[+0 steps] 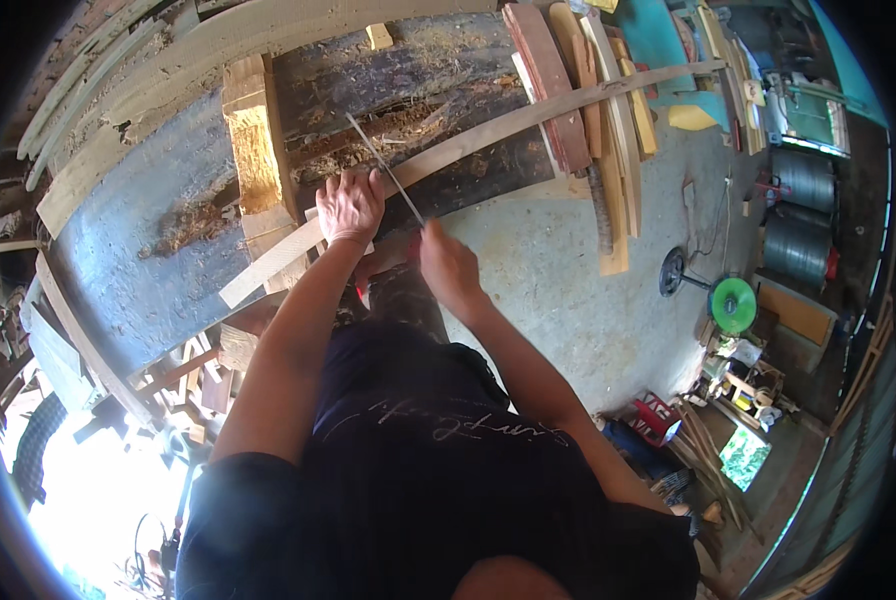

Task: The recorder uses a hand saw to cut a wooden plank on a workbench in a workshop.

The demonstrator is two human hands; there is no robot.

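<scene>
A long, narrow wooden strip (498, 135) runs slantwise across the dark workbench (368, 60), from the near left to the far right. My left hand (351, 208) lies over the strip, its fingers curled across it and holding it against a yellowish wooden block (255, 150). Closed in a fist, my right hand (448, 268) grips a handsaw (386, 168) just right of my left hand. The thin blade appears almost edge-on and crosses the strip; its handle is mostly hidden by my fingers.
Several boards (558, 90) lie stacked at the right end of the bench, under the strip's far part. A small wood offcut (379, 37) sits at the back. Offcuts (198, 370) are heaped at lower left. A green round fan (732, 304) stands on the concrete floor (568, 330) at right.
</scene>
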